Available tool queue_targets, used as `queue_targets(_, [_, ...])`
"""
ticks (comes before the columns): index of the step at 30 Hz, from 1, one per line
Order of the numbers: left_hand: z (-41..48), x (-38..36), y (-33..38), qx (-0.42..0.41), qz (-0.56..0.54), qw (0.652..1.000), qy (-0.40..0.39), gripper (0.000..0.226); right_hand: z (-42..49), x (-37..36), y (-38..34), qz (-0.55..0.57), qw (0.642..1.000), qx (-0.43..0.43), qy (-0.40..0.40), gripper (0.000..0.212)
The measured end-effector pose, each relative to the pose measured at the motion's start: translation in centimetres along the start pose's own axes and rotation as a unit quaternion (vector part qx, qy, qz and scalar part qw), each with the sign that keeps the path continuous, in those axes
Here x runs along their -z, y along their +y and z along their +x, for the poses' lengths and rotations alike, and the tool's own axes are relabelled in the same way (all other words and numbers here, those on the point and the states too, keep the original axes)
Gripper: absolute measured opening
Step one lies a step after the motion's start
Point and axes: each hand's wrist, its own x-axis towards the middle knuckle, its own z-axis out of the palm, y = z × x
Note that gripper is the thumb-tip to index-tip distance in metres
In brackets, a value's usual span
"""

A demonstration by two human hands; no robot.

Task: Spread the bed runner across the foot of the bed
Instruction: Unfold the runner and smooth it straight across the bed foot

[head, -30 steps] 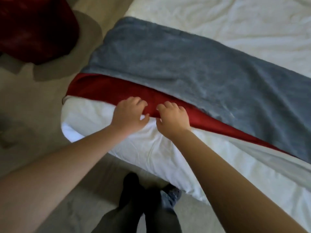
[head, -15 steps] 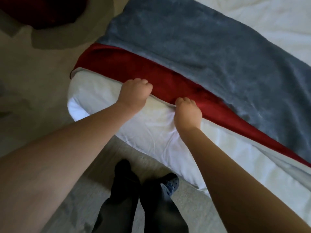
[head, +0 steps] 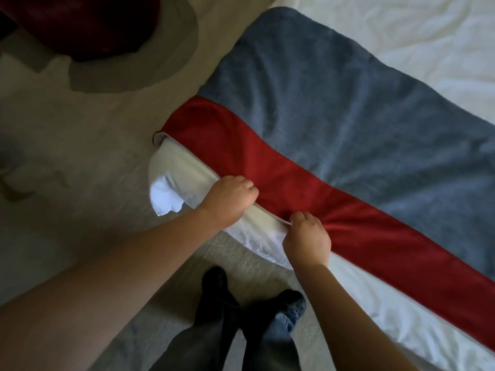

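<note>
Runner (head: 267, 170), red, lies diagonally across bed (head: 388, 317) end, near edge along mattress rim, far side under grey blanket (head: 348, 103). Left hand (head: 230, 199) and right hand (head: 308, 239), close together, fingers curled, pinch runner's near edge. Carpet (head: 80, 156) below; shoes (head: 292, 303) beside bed.

Beige short-pile carpet (head: 80, 156), dimly lit. At top left, dark red rounded object (head: 88, 25), possibly chair or cushion; grey shadow (head: 155, 62) spreads on carpet beside it. Faint darker smudges (head: 10, 180) near left edge. White-sheeted bed (head: 401, 28) at right.
</note>
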Motion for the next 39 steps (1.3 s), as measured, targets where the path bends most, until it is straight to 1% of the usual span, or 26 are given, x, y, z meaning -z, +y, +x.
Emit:
queue_targets(2, [-0.2,0.0,-0.9,-0.045,0.029,0.998,0.024,0.024,0.4,0.3,-0.3,-0.01,1.0,0.017,0.007,0.021])
queue_targets(4, [-0.2,0.0,-2.4,-0.066,0.068,0.994,0.058,0.021,1.2,0.8,-1.0,-0.023,0.998,0.049,0.012,0.021])
queue_targets(6, [-0.3,0.1,-4.5,-0.052,0.1,0.99,0.087,0.022,2.1,1.1,-2.4,-0.033,0.995,0.088,0.015,0.022])
queue_targets(8, [-0.4,0.4,-7.0,-0.024,0.116,0.989,0.09,0.017,3.2,1.3,-4.6,-0.014,0.993,0.117,0.026,0.022])
queue_targets(9, [-0.6,0.7,-8.1,-0.008,0.119,0.989,0.085,0.018,3.8,1.2,-5.9,0.001,0.992,0.125,0.031,0.021])
queue_targets(11, [-1.2,1.5,-9.8,0.026,0.12,0.99,0.069,0.025,4.7,0.7,-8.6,0.03,0.993,0.106,0.028,0.018])
queue_targets(15, [-3.0,1.7,-10.4,0.053,0.114,0.991,0.035,0.035,5.7,-0.1,-11.0,0.117,0.993,-0.026,-0.01,0.022])
queue_targets(16, [-3.5,1.4,-10.3,0.057,0.107,0.992,0.033,0.036,5.6,-0.2,-11.0,0.125,0.992,-0.032,-0.013,0.023])
queue_targets(22, [-5.0,0.2,-10.3,0.065,0.089,0.992,0.056,0.037,4.4,-0.6,-10.5,0.113,0.993,0.017,-0.025,0.018])
queue_targets(26, [-4.4,0.7,-9.3,0.069,0.074,0.993,0.06,0.032,4.3,-0.5,-10.6,0.094,0.994,0.036,-0.029,0.014])
queue_targets(28, [-4.0,0.6,-8.2,0.054,0.039,0.995,0.069,0.021,3.7,-0.3,-10.7,0.081,0.995,0.061,-0.011,0.016])
queue_targets(29, [-3.6,0.6,-7.3,0.043,0.022,0.996,0.071,0.016,3.3,-0.2,-10.5,0.062,0.994,0.088,0.001,0.019])
queue_targets(31, [-2.7,0.8,-5.4,0.021,-0.001,0.997,0.075,0.02,2.3,0.3,-9.5,0.019,0.99,0.141,0.022,0.021])
queue_targets(33, [-1.4,1.2,-3.0,0.006,-0.024,0.997,0.077,0.026,1.3,0.8,-7.2,-0.001,0.986,0.164,0.029,0.022])
queue_targets(36, [0.9,1.6,1.0,-0.022,-0.034,0.996,0.077,0.029,0.3,2.0,-2.4,-0.042,0.99,0.135,0.028,0.022])
queue_targets(39, [2.0,1.5,3.7,-0.043,-0.026,0.997,0.06,0.032,-0.5,2.8,2.2,-0.073,0.993,0.094,0.005,0.038])
